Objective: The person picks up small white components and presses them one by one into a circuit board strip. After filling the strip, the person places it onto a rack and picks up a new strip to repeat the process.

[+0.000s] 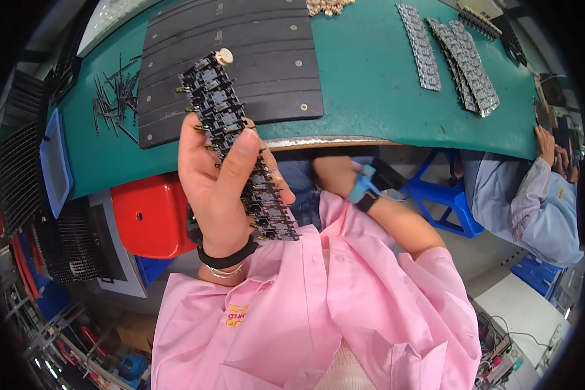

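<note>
My left hand (216, 198) is closed around a long black strip of small circuit boards (222, 107), thumb across its face and fingers behind. It is held up at a tilt over the table's front edge, its lower end near my chest. A small round cream piece (224, 57) sits at its upper end; small yellowish bits stick out along its left side. My right hand (335, 172) is low by my lap, below the table edge, blurred with its fingers hidden. A blue wrist strap (364, 184) is on that wrist.
A black grooved plate (273, 84) lies on the green table (370, 84). Thin black sticks (117, 94) are scattered left of it; silvery board strips (465, 62) lie right. A red stool (151, 218) and blue stool (445, 198) stand below. Another person's hand (545, 144) rests far right.
</note>
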The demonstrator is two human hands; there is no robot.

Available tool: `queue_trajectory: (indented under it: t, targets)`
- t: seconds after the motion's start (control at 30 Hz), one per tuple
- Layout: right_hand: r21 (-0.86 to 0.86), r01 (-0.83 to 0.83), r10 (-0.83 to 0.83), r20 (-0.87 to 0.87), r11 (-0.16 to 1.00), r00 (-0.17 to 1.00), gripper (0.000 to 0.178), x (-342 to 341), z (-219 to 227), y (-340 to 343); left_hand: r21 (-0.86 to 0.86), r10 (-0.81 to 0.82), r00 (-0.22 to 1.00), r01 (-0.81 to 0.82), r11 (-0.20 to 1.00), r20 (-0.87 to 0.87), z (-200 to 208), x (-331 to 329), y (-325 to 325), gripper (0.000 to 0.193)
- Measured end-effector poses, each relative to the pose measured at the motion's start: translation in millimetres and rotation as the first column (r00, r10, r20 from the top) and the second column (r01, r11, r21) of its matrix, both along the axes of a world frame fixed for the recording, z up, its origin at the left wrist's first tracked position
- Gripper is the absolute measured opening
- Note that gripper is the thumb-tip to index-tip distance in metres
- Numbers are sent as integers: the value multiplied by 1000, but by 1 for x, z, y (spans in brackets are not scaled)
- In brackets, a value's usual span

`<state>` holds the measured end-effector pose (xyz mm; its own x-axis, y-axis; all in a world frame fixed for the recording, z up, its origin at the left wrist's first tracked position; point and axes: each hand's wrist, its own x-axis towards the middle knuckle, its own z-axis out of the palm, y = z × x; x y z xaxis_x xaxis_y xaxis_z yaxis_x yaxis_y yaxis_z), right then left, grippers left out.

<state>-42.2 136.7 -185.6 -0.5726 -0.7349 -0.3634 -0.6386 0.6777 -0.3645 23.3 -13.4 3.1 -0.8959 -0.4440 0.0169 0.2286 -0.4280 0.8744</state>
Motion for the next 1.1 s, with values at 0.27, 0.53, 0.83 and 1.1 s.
queue_trajectory:
  t: [0.27, 0.53, 0.83, 1.1]
  targets:
    - [-197, -100, -45, -623, 975, 781, 12, 4, -81, -1, 19, -18, 1000, 17, 1000, 16, -1, 1, -1, 18]
    - [-473, 540, 44, 779, 696, 625, 12, 16, 135, 21, 159, -90, 996, 86, 983, 20, -2, -3, -3, 22]
    - [-634, 770, 152, 769, 66, 621, 14, -27, 186, 32, 212, -177, 983, 184, 960, -48, 4, -21, 0, 25]
    - [-616, 783, 211, 780, 87, 589, 14, -32, 186, 5, 252, -317, 948, 303, 919, 17, 0, -15, 11, 29]
